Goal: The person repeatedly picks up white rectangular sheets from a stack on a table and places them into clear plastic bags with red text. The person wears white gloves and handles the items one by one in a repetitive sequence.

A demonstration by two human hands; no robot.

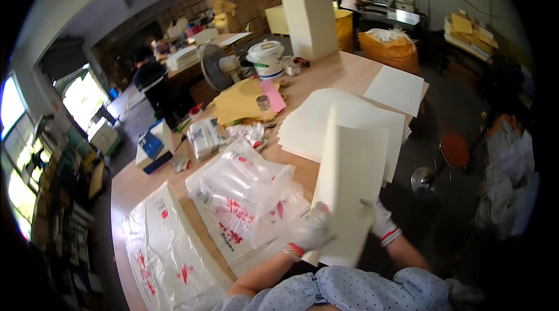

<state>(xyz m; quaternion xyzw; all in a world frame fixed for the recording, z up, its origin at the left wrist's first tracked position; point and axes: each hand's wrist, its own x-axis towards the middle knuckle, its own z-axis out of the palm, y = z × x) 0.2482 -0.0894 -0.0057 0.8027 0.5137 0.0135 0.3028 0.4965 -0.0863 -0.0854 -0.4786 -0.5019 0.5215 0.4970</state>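
A large cream-white sheet of paper or thin card [352, 165] stands curved up in front of me at the table's near edge. My left hand [314, 230], in a white glove with a red cuff, grips its left side low down, slightly blurred. At its right edge, my right hand [381, 221] in a matching glove has its fingers closed on the sheet. Behind it lies a fanned stack of white sheets [308, 122]. To the left of my left hand are clear plastic bags with red print [244, 183] and a flat pile of printed white bags [166, 241].
Beyond the bags lie yellow sheets [236, 101], a pink sheet [272, 96] and a glass jar [264, 103]. A white bucket [266, 58], a fan [216, 66] and a tall white block [308, 23] stand farther back. A round stool [453, 150] is at right. Two people work in the background.
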